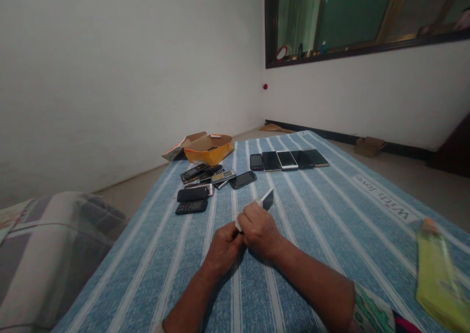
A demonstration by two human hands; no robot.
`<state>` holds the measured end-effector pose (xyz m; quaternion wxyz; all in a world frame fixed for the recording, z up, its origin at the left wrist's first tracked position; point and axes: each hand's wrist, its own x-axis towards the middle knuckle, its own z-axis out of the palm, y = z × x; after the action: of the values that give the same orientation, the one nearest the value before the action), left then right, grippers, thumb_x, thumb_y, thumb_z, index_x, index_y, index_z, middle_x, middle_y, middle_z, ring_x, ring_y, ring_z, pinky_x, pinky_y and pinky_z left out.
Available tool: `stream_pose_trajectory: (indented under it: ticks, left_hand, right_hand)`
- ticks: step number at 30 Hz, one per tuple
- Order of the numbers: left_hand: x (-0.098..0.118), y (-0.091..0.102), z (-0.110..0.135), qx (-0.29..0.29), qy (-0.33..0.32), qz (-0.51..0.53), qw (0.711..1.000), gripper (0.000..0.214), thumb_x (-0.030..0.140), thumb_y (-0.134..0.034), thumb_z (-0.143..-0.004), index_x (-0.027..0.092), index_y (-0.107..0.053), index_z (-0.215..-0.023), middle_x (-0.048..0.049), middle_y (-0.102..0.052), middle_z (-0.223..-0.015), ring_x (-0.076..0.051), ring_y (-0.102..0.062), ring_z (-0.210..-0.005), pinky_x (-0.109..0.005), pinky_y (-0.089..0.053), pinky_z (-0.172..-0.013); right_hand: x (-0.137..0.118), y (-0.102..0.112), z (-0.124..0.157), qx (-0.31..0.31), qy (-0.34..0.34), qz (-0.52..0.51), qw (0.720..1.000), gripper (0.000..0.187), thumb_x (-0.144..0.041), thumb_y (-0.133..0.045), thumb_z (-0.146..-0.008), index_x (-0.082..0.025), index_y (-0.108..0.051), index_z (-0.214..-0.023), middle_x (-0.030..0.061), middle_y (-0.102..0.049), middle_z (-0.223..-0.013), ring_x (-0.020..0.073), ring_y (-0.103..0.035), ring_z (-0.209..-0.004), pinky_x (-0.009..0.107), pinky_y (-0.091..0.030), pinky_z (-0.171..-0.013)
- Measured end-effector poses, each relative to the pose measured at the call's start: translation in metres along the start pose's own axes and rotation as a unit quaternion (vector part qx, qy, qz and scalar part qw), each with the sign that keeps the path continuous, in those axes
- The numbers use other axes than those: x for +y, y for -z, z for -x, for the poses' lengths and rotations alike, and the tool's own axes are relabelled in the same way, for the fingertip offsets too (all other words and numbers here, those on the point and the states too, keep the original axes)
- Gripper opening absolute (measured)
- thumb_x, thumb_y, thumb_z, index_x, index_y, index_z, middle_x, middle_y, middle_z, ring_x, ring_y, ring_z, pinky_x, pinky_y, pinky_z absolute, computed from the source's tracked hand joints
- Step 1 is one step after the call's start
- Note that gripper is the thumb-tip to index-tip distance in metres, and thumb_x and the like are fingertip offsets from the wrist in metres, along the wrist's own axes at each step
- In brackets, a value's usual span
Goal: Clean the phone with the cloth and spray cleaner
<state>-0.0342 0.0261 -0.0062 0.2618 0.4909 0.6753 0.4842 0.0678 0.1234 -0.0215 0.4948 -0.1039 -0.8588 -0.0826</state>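
Note:
A white mobile phone [269, 199] with a dark screen is held above the striped cloth, tilted, its far end sticking out past my fingers. My right hand [260, 231] is wrapped round its middle. My left hand [224, 247] is closed at the near end, where something white shows between the two hands; whether that is the phone or a wipe, I cannot tell. Ahead and to the left lies a loose pile of old mobile phones [223, 176], with a black keypad phone [191, 206] nearest me. Farther right, several phones [287, 160] lie side by side in a row.
An open orange cardboard box [209, 152] stands at the far left end of the blue striped cloth [316, 215]. A yellow-green plastic packet [438, 279] lies at the right edge. Left of the table is a cloth-covered surface [55, 254]; a small brown carton [369, 147] sits by the wall.

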Motion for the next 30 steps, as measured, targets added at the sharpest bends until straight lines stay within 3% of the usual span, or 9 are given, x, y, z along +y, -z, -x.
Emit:
stream_pose_trajectory:
  ticks: [6,13,16,20,23,30]
  left_hand:
    - [-0.005,-0.001,-0.002,-0.005,-0.054,-0.066,0.996,0.024,0.033,-0.056,-0.083,0.016,-0.065,-0.069,-0.0005,-0.060,-0.063,-0.017,-0.055,-0.063,-0.029,-0.042,-0.062]
    - [-0.002,0.001,-0.001,-0.009,-0.089,-0.124,0.988,0.024,0.031,-0.053,-0.086,0.017,-0.065,-0.070,-0.0007,-0.060,-0.062,-0.016,-0.056,-0.060,-0.027,-0.040,-0.060]
    - [-0.002,0.001,-0.002,-0.007,-0.095,-0.126,0.987,0.025,0.032,-0.053,-0.086,0.017,-0.065,-0.071,-0.0005,-0.060,-0.063,-0.016,-0.056,-0.060,-0.027,-0.040,-0.060]
    - [-0.006,0.001,-0.002,0.006,-0.103,-0.106,0.989,0.024,0.032,-0.052,-0.086,0.017,-0.064,-0.070,0.0000,-0.061,-0.064,-0.017,-0.057,-0.062,-0.027,-0.043,-0.062]
    - [-0.006,0.001,-0.002,0.007,-0.102,-0.103,0.989,0.025,0.033,-0.053,-0.085,0.018,-0.063,-0.069,0.0008,-0.060,-0.063,-0.016,-0.057,-0.062,-0.026,-0.043,-0.062]
    - [-0.005,0.001,-0.002,-0.002,-0.101,-0.130,0.986,0.026,0.031,-0.053,-0.087,0.017,-0.065,-0.069,-0.0006,-0.061,-0.061,-0.016,-0.056,-0.059,-0.026,-0.041,-0.059]
  right_hand:
    - [0.011,-0.004,0.008,-0.040,0.003,-0.016,0.999,0.027,-0.012,-0.043,-0.095,-0.018,-0.059,-0.074,0.0065,-0.051,-0.075,0.0228,-0.043,-0.076,0.034,-0.038,-0.070]
    - [0.057,0.004,0.013,-0.042,-0.094,0.001,0.995,0.024,-0.006,-0.044,-0.092,-0.017,-0.062,-0.081,0.0088,-0.058,-0.082,0.0234,-0.050,-0.084,0.033,-0.046,-0.080]
    - [0.046,0.004,0.012,-0.031,-0.075,-0.020,0.997,0.024,-0.007,-0.043,-0.093,-0.016,-0.064,-0.084,0.0103,-0.059,-0.085,0.0241,-0.053,-0.089,0.034,-0.048,-0.084]
    - [0.014,0.001,0.010,-0.020,0.014,-0.074,0.997,0.022,-0.009,-0.043,-0.093,-0.014,-0.065,-0.091,0.0114,-0.061,-0.089,0.0247,-0.056,-0.096,0.035,-0.049,-0.094]
    - [0.009,-0.001,0.011,-0.018,0.027,-0.076,0.997,0.022,-0.009,-0.044,-0.092,-0.013,-0.065,-0.096,0.0126,-0.063,-0.093,0.0251,-0.058,-0.101,0.036,-0.049,-0.097]
    - [0.058,0.001,0.019,-0.035,-0.076,-0.013,0.996,0.023,-0.005,-0.047,-0.088,-0.015,-0.066,-0.094,0.0126,-0.065,-0.096,0.0248,-0.059,-0.106,0.037,-0.049,-0.100]
